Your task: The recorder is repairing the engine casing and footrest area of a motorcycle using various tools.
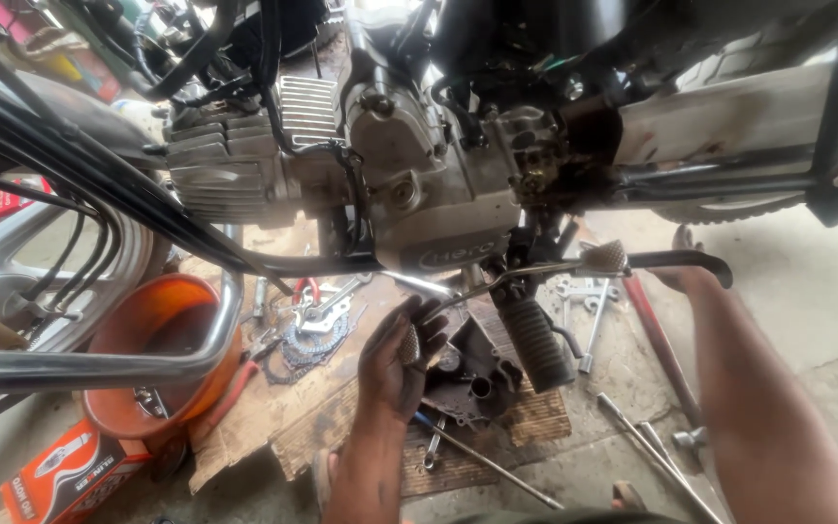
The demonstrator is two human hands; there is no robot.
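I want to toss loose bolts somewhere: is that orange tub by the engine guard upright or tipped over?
Upright. The orange tub stands on the floor with its open mouth facing up, partly behind the chrome guard bar. Its contents cannot be made out.

Engine (438, 184): silver-grey, ribbed fins. Bucket (162, 330): orange. Footpeg rubber (535, 342): black, ridged. Carton (70, 475): orange and white. Pliers handles (237, 383): red.

Left hand (398, 361): forearm rising from the lower edge, palm turned away, fingers curled closed around a small part. Right hand (683, 277): arm extended forward, hand mostly hidden, grip state indiscernible.
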